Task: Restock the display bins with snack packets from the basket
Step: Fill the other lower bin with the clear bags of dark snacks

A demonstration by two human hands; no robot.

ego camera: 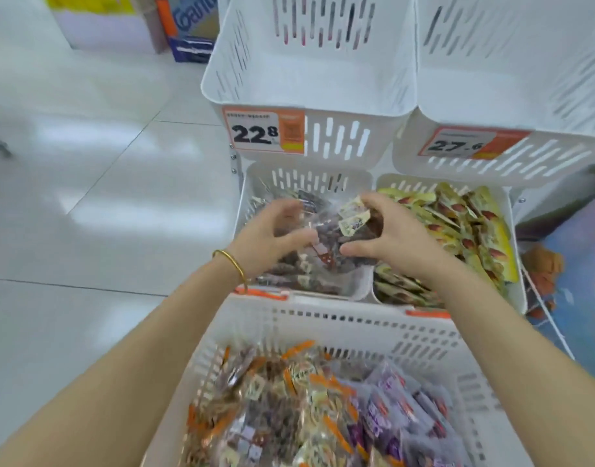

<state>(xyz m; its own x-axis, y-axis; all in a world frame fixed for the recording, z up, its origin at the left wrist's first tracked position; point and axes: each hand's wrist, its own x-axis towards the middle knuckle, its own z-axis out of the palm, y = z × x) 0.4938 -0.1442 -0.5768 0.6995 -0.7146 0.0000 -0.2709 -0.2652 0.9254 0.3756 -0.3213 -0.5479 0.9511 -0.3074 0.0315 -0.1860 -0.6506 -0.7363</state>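
The basket (356,318) sat nearest the person, heaped with spare packets (323,416). Beyond it, over the lower left bin (309,178), the left hand (272,234) and the right hand (387,237) each curled round one side of a bunch of dark packets (336,227). Done well, the bunch would probably go down inside the walls before release, then be spread flat, clear of the neighbouring bin (395,183).

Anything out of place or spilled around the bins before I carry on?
Nothing spilled or damaged. Only oddity: the upper left bin and upper right bin carry price tags yet look empty inside.
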